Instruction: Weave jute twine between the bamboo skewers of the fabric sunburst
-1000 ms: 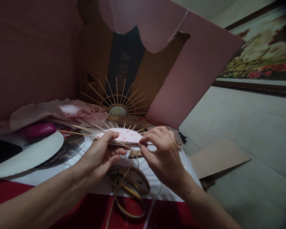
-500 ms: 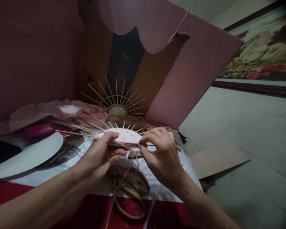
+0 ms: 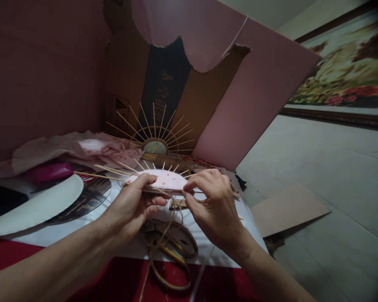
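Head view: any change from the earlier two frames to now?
No clear movement; nothing taken hold of or let go. Unchanged: the left hand holds the dotted piece, the right hand pinches its right end, and the scissors lie below.

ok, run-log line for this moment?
left hand: holding polka-dot fabric piece | right hand: pinching its edge | twine: across scissors
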Motion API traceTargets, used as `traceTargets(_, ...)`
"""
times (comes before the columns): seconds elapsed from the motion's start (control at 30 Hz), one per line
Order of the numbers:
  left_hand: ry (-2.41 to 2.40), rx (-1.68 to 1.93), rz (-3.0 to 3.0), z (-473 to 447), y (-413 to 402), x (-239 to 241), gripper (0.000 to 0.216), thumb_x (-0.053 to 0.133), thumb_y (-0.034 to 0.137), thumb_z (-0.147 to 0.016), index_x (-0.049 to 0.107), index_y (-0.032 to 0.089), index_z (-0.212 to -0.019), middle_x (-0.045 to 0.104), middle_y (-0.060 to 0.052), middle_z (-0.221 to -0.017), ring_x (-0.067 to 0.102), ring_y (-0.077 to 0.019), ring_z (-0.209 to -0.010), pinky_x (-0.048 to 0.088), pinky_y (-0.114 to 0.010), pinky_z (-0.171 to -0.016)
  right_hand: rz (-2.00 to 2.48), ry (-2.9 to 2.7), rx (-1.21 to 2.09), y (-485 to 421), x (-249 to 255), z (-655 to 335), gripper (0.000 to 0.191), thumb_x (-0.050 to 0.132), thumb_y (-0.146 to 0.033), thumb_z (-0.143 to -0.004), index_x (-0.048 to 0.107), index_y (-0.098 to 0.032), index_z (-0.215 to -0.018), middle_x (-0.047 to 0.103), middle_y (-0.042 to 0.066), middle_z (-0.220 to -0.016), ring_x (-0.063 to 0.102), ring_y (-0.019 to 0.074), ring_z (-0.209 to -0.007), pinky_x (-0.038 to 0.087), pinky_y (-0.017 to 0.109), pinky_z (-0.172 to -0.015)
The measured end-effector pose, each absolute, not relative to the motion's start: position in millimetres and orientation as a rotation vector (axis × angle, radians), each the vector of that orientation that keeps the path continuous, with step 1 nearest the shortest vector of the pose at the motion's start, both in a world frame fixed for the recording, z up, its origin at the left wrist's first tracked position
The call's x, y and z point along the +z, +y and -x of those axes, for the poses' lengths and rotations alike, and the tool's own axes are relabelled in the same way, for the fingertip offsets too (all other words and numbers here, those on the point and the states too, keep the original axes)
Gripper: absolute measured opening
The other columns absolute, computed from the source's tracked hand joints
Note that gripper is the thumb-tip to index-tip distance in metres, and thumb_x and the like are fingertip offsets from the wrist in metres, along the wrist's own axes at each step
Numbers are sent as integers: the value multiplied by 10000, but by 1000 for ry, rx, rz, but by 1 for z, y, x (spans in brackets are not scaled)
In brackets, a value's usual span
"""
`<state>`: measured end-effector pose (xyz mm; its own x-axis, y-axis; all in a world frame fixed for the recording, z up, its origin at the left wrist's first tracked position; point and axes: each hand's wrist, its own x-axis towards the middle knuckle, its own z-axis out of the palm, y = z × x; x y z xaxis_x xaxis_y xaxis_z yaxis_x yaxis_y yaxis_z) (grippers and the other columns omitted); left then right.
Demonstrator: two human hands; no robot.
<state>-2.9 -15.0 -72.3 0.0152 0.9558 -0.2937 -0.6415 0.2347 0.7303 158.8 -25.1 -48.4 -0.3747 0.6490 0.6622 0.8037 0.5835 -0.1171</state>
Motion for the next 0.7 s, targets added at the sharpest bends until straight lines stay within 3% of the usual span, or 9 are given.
traceTargets(0.7,879,1304,-457,3,-14,-70,41,531,132,-810,571,138,-805,655,-31,-589,537,-86,-332,364,-131,-303,1134,-2146,-292,-26,-48,-159,67,616,-152,-795,618,-210,-763,645,16,-833,515,224,-901,328,374,-795)
